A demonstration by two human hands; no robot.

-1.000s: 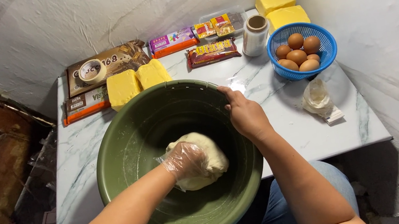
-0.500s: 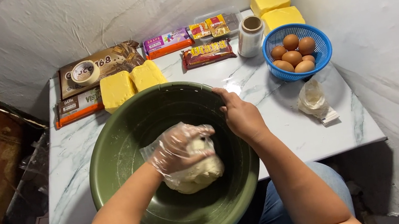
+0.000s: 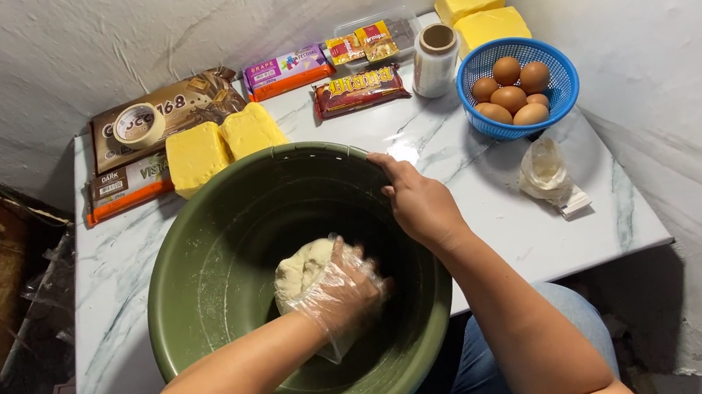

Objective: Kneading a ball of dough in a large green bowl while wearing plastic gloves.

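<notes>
Fingers: left hand [image 3: 341, 290] in a clear plastic glove, fingers curled down and pressed onto the pale lump of dough [image 3: 304, 268], closed over its right side; right hand [image 3: 418, 204] bare, fingers bent over the rim of the big round green plastic bowl [image 3: 195, 292], clamped on its right edge.
Dough: sits on the bowl floor, near the middle, partly hidden under the gloved hand.
Bowl: rests on the white marble-pattern tabletop [image 3: 510, 227], front edge overhanging toward the person; inner wall dusted with pale smears.
Behind bowl: two yellow butter-like blocks [image 3: 222, 145] side by side, just beyond the far rim.
Back left: flat brown packet with a tape roll [image 3: 137, 124] lying on it; dark bar pack with orange edge [image 3: 127, 183] below that.
Back centre: purple and orange box [image 3: 286, 71], dark red snack packet [image 3: 359, 90], clear tray of small yellow and red packs [image 3: 371, 39].
Back right: roll of clear film standing upright [image 3: 434, 59], two more yellow blocks [image 3: 480, 11] stacked toward the wall corner.
Right: blue plastic mesh basket [image 3: 564, 82] holding brown eggs [image 3: 510, 92]; crumpled clear plastic bag [image 3: 545, 172] just in front of it, apart from the bowl.
Surround: white marble-look sheeting on the walls; blue denim at the person's legs under the table edge.
</notes>
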